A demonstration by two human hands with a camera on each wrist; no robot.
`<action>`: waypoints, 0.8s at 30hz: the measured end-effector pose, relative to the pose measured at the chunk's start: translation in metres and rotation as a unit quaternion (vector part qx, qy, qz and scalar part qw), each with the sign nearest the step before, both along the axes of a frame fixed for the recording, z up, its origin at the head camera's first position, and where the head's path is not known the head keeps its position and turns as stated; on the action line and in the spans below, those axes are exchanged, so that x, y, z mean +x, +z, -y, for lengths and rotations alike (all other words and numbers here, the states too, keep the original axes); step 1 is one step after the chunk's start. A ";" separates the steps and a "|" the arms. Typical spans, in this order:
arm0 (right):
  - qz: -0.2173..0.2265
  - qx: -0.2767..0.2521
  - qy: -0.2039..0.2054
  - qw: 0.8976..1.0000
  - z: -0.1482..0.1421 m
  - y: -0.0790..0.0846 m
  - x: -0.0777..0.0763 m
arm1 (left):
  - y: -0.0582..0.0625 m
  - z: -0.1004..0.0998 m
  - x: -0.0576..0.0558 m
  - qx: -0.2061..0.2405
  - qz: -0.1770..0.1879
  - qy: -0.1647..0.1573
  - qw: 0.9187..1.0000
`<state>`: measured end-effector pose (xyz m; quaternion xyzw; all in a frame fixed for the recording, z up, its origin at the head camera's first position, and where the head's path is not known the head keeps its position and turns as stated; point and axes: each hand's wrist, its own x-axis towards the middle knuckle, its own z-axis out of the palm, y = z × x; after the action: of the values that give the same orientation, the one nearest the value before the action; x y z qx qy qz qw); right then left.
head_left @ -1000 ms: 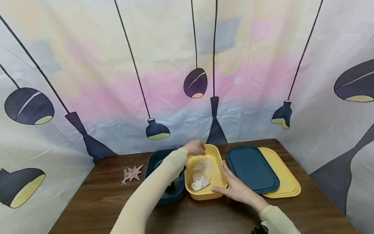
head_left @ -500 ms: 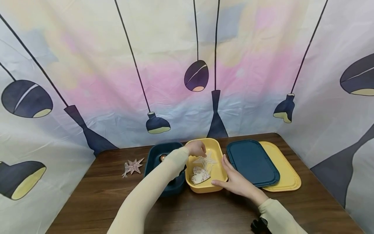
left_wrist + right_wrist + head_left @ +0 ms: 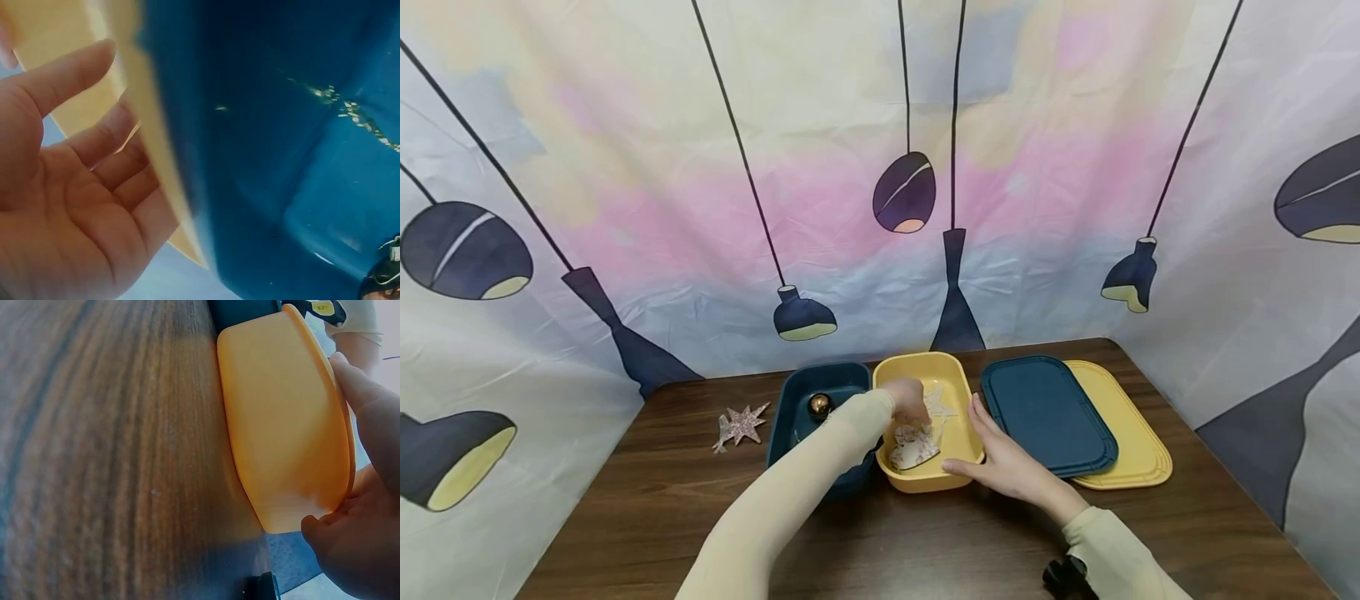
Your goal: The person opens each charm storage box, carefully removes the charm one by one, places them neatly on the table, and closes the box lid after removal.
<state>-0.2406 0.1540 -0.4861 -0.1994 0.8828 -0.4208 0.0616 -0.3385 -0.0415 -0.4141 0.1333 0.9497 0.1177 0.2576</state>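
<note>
My left hand (image 3: 907, 402) reaches down into the yellow box (image 3: 961, 450), above a white patterned heart ornament (image 3: 916, 448). In the left wrist view, its thumb is apart from the loosely bent fingers (image 3: 103, 134); the box wall hides the fingertips, and I see nothing held. Beside the heart lie pale star ornaments (image 3: 938, 403), partly covered by that hand. My right hand (image 3: 1011, 471) holds the box's near right corner, thumb on the near wall and fingers along the right side. In the right wrist view, the right hand (image 3: 356, 544) wraps this corner.
A dark blue box (image 3: 784, 417) touches the yellow one on the left, with a shiny bronze ball (image 3: 820, 406) inside. Glittery star ornaments (image 3: 745, 424) lie farther left. On the right, a blue lid (image 3: 1048, 417) overlaps a yellow lid (image 3: 1135, 442). A patterned cloth (image 3: 850, 250) hangs behind.
My left hand has moved from the far part of the yellow box nearer and lower, over the heart. The bronze ball now shows more fully. My right hand stays at the corner.
</note>
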 end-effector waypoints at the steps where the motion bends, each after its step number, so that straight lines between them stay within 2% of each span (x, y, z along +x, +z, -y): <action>1: 0.000 0.001 0.000 1.000 0.000 0.000 0.000 | -0.002 0.000 -0.001 -0.007 0.001 -0.003 1.000; 5: 0.001 0.001 0.000 1.000 -0.001 0.000 0.000 | -0.006 0.000 -0.003 -0.028 -0.006 -0.016 0.999; 9: 0.000 -0.001 -0.001 1.000 -0.001 0.000 -0.001 | -0.009 -0.001 -0.005 -0.037 -0.007 -0.015 0.999; 16: 0.007 -0.006 0.001 1.000 0.000 0.001 -0.001 | -0.007 -0.001 0.005 -0.033 -0.014 -0.014 0.999; 24: 0.006 -0.012 0.000 1.000 -0.001 -0.001 0.000 | -0.006 -0.005 0.012 -0.073 -0.040 -0.026 0.996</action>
<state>-0.2402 0.1551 -0.4874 -0.1977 0.8776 -0.4320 0.0643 -0.3261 -0.0361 -0.4202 0.1433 0.9616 0.0357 0.2314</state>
